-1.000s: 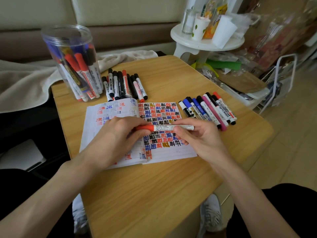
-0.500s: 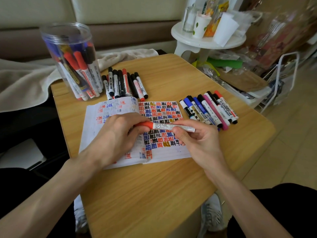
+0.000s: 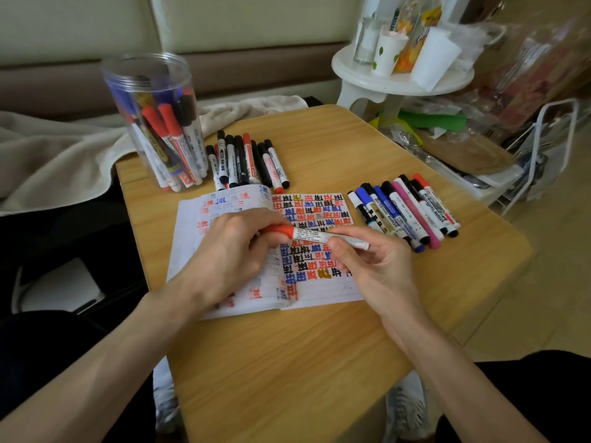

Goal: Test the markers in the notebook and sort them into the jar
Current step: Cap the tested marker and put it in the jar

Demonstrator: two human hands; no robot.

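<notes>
I hold a white marker with a red cap (image 3: 323, 236) level above the open notebook (image 3: 316, 215), whose right page is full of red, blue and black test marks. My left hand (image 3: 230, 254) grips the red cap end. My right hand (image 3: 361, 260) pinches the white barrel. The clear plastic jar (image 3: 156, 123) stands at the table's back left with several markers upright inside. One row of markers (image 3: 248, 163) lies just right of the jar. Another row of markers (image 3: 406, 209) lies to the right of the notebook.
The wooden table (image 3: 319, 362) ends close to my knees and at the right. A beige blanket (image 3: 54, 155) lies left of the jar. A white round stand (image 3: 399, 78) with cups and bottles stands behind the table, with cluttered bags and a rack to the right.
Both hands keep hold of the red-capped marker over the notebook. Its place has barely changed; the view has shifted slightly.
</notes>
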